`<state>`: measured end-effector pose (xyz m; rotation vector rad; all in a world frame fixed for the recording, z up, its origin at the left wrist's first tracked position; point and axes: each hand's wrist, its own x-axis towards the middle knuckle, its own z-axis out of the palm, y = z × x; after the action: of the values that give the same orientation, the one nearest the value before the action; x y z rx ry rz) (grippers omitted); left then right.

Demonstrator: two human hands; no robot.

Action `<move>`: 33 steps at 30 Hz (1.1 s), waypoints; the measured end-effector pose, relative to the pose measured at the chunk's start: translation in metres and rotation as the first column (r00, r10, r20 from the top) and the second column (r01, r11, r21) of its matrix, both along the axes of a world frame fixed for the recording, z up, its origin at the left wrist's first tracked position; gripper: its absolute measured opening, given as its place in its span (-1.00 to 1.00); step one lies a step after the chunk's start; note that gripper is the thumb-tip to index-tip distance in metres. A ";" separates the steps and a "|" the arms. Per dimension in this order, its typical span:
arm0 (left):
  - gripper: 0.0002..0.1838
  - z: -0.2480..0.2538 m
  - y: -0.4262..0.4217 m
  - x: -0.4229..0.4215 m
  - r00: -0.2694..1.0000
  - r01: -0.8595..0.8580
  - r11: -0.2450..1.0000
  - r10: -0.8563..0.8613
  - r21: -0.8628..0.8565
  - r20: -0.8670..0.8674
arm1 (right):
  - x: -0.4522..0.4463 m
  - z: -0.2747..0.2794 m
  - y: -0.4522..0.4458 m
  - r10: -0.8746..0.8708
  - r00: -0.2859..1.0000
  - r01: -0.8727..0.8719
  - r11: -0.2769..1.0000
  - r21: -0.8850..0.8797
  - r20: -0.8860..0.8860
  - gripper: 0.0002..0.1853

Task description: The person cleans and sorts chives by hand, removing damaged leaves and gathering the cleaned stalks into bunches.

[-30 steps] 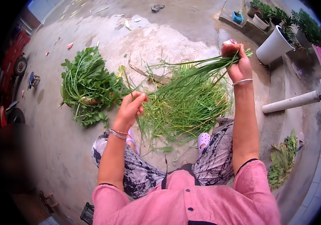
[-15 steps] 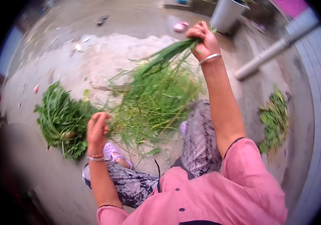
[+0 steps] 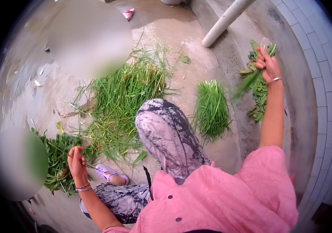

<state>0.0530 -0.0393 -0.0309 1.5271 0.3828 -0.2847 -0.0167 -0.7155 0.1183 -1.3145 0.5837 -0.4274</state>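
Observation:
My right hand [image 3: 266, 66] is closed round a bunch of green stalks [image 3: 249, 82], held out at the right over some wilted leaves [image 3: 257, 101]. The lower part of the bunch is blurred. At the lower left my left hand [image 3: 76, 160] pinches a thin stalk [image 3: 91, 167], beside a heap of leafy greens [image 3: 57, 157]. A wide, loose pile of green stalks [image 3: 125, 97] lies on the ground between my hands. Right of my knee sits a neater, smaller bundle of stalks [image 3: 211, 110].
A white pipe [image 3: 225, 24] slants down to the ground at the upper right. Concrete steps [image 3: 236, 58] and a tiled strip [image 3: 319, 85] run along the right. A pink shoe [image 3: 128, 14] lies at the top, and a purple clog [image 3: 109, 174] is on my foot.
My right hand has swung out to the right with its bunch, away from the loose pile. The view has turned right, bringing the neat bundle into sight.

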 end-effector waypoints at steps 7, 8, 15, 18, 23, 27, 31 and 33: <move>-0.87 -0.055 0.001 0.007 0.973 -0.025 0.999 0.032 0.036 -0.228 | -0.070 -0.147 -0.045 -0.216 0.847 0.070 0.951 -0.301 -0.486 -0.70; -0.87 -0.064 0.000 0.006 0.966 -0.043 0.999 0.049 0.028 -0.255 | -0.073 -0.183 -0.051 -0.230 0.821 0.059 0.945 -0.323 -0.522 -0.63; -0.87 -0.156 0.027 -0.020 0.835 -0.330 0.942 0.261 -0.062 -0.485 | -0.057 -0.352 -0.053 -0.407 0.657 0.162 0.898 -0.408 -0.635 -0.67; -0.88 -0.172 0.038 -0.031 0.802 -0.403 0.910 0.298 -0.100 -0.518 | -0.049 -0.394 -0.082 -0.291 0.585 0.004 0.934 -0.356 -0.757 -0.61; -0.83 -0.175 0.039 -0.025 0.776 -0.472 0.882 0.411 -0.007 -0.479 | -0.055 -0.444 -0.120 -0.262 0.570 -0.286 0.825 -0.487 -0.779 -0.32; -0.83 -0.191 0.044 -0.014 0.742 -0.519 0.854 0.461 0.017 -0.486 | -0.055 -0.431 -0.109 -0.383 0.573 -0.342 0.691 -0.636 -0.724 -0.25; -0.81 -0.218 0.058 -0.002 0.709 -0.573 0.819 0.513 0.030 -0.484 | -0.064 -0.456 -0.153 -0.320 0.601 -0.347 0.721 -0.600 -0.732 -0.32; -0.72 -0.220 0.062 0.002 0.690 -0.607 0.795 0.543 0.027 -0.479 | -0.054 -0.448 -0.154 -0.257 0.647 -0.364 0.723 -0.587 -0.718 -0.36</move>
<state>0.0547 0.0227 -0.2507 1.1134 1.1872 -0.1647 -0.0711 -0.8696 -0.3293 -2.2953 1.1663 0.0394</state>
